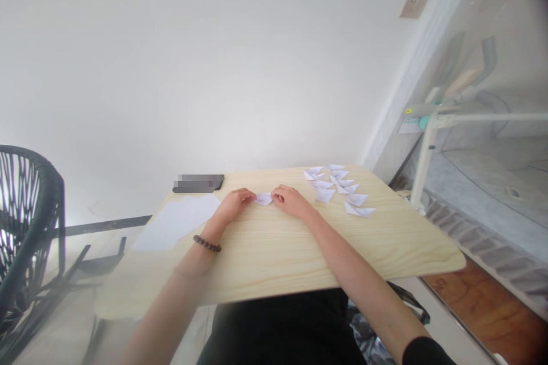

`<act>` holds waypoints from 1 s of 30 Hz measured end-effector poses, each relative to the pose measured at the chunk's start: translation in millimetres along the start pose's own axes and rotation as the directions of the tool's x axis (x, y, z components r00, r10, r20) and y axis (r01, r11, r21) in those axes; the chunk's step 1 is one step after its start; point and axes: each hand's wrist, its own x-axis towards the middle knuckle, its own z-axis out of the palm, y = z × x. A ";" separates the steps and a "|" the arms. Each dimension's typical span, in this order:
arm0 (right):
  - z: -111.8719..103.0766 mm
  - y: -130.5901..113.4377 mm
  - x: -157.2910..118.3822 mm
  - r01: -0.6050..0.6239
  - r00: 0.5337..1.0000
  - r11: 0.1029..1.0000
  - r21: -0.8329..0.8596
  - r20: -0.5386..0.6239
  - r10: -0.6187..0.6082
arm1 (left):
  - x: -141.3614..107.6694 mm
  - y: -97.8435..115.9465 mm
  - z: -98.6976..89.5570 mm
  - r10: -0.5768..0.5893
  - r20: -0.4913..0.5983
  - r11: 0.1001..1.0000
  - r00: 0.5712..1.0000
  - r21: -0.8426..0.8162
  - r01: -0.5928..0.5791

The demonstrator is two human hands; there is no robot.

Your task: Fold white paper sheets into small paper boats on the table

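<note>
Between my two hands is a small white folded paper boat (264, 199), near the middle of the wooden table. My left hand (236, 203) pinches its left end, with a beaded bracelet (207, 243) on that wrist. At the opposite end, the fingers of my right hand (290, 201) close on the paper. To the right lie several finished-looking folded paper boats (324, 195) in loose rows. Flat sheets of white paper (175, 221) rest left of my left hand.
A dark flat object (198, 183), partly blurred out, lies at the table's (274, 268) back left corner. A woven chair (32, 211) stands at the left. The white wall rises behind the table, and a white metal frame (426, 159) stands at the right.
</note>
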 end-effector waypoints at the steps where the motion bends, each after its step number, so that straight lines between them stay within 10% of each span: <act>1: -0.2 -1.2 -0.1 0.003 1.000 1.000 -0.007 0.003 -0.003 | 0.1 0.4 0.1 0.011 -0.005 1.000 1.000 0.013 -0.010; 19: 3.0 -0.4 1.9 -0.032 0.997 0.998 0.055 -0.069 0.036 | -1.5 10.3 -4.0 -0.209 -0.074 0.975 0.975 -0.089 0.202; 30: 2.5 0.7 3.5 0.014 0.996 0.997 0.073 -0.088 -0.007 | 0.2 12.0 -2.9 -0.141 -0.031 0.983 0.989 -0.121 0.136</act>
